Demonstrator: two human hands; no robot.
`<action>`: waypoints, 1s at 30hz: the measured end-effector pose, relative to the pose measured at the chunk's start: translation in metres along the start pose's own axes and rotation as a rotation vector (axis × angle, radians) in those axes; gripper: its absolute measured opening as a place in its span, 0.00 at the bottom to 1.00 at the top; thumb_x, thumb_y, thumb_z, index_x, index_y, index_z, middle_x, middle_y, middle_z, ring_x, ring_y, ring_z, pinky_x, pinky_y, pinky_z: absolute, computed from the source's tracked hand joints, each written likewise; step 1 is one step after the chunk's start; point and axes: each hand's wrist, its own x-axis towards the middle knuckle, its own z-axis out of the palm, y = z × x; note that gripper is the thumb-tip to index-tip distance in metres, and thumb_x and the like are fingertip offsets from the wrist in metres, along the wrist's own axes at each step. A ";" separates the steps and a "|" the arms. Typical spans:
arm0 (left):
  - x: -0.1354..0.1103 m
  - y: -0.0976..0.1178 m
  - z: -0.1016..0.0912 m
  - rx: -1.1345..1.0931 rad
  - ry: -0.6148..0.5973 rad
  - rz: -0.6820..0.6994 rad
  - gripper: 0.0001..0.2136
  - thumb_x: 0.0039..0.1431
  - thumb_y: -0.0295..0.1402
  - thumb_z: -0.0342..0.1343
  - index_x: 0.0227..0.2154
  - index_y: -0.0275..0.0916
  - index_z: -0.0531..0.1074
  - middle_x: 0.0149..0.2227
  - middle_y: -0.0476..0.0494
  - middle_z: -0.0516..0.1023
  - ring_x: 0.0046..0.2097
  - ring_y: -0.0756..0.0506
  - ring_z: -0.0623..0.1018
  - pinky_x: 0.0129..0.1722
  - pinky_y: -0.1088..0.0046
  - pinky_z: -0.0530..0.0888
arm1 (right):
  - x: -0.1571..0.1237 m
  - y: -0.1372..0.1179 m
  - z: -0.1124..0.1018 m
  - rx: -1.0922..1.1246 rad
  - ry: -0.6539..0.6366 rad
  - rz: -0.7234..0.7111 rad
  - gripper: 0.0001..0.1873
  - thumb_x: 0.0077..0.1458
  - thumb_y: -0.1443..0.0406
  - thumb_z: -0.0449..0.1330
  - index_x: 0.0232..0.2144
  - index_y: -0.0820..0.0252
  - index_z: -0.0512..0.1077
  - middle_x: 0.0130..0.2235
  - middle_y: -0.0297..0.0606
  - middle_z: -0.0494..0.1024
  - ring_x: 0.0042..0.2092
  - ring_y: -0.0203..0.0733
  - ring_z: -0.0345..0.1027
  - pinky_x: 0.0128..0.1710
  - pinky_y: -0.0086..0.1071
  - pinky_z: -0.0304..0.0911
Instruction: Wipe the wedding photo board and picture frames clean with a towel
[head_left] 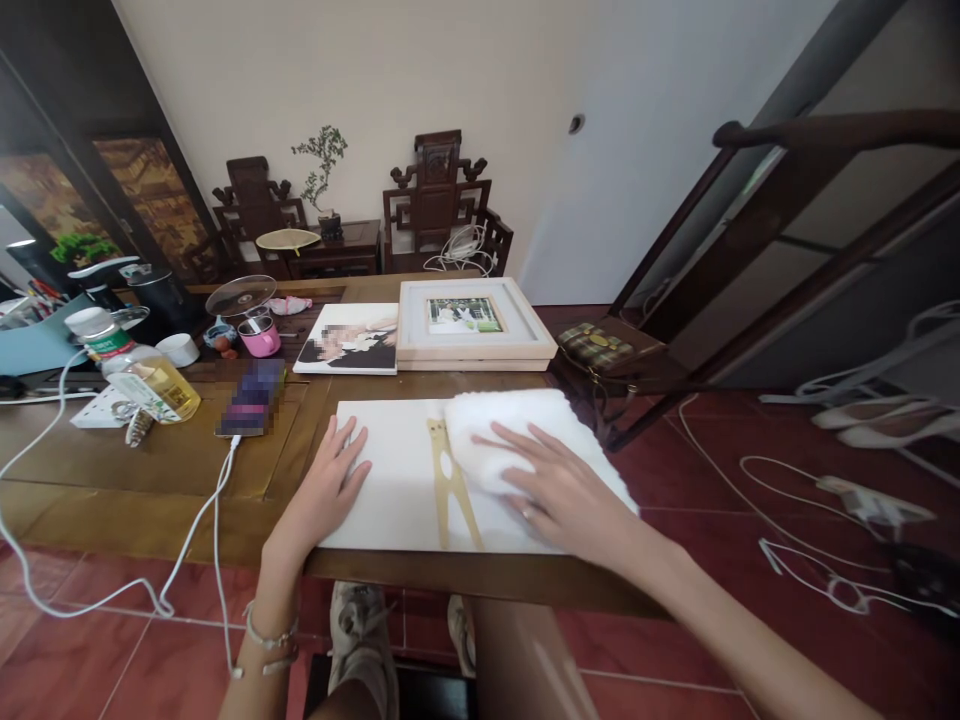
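A white flat panel (390, 500) with a gold, two-legged printed shape (450, 490) lies along the table's near edge. My left hand (337, 475) rests on the panel's left edge, fingers apart and holding nothing. A fluffy white cloth (555, 415) covers much of the panel's right part, partly bunched up. My right hand (555, 485) presses on the bunched cloth, its fingers bent over it; the palm side is hidden.
Behind the panel lie a photo print (356, 340) and stacked framed pictures (517, 340). On the left are a phone (253, 400) on a white cable (217, 500), a bottle (161, 375) and a pink cup (259, 336). A wooden chair (645, 350) stands right.
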 end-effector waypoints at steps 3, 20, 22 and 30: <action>0.005 -0.004 -0.004 0.000 -0.011 0.011 0.23 0.65 0.40 0.46 0.61 0.40 0.61 0.68 0.40 0.51 0.70 0.38 0.42 0.65 0.51 0.49 | 0.032 0.023 0.008 -0.020 -0.008 0.072 0.12 0.58 0.71 0.50 0.36 0.58 0.74 0.57 0.45 0.70 0.63 0.55 0.55 0.59 0.58 0.54; 0.010 -0.002 0.003 0.051 0.025 -0.006 0.21 0.66 0.36 0.43 0.59 0.33 0.64 0.67 0.35 0.55 0.69 0.36 0.41 0.65 0.52 0.50 | -0.051 -0.056 -0.019 0.016 0.038 -0.107 0.12 0.48 0.73 0.51 0.26 0.55 0.72 0.60 0.39 0.67 0.62 0.54 0.56 0.55 0.54 0.61; 0.010 -0.004 0.002 0.045 0.027 0.004 0.21 0.65 0.36 0.44 0.58 0.34 0.65 0.67 0.35 0.55 0.69 0.37 0.41 0.65 0.52 0.50 | -0.037 -0.040 -0.019 0.022 0.021 -0.072 0.13 0.52 0.73 0.50 0.29 0.55 0.73 0.59 0.41 0.69 0.61 0.52 0.58 0.55 0.53 0.62; 0.008 -0.005 0.005 0.027 0.099 0.015 0.20 0.64 0.38 0.48 0.56 0.36 0.67 0.64 0.35 0.60 0.68 0.39 0.54 0.65 0.55 0.56 | 0.049 0.042 0.016 -0.011 0.006 0.043 0.12 0.59 0.70 0.51 0.39 0.62 0.75 0.56 0.52 0.71 0.63 0.56 0.55 0.60 0.57 0.52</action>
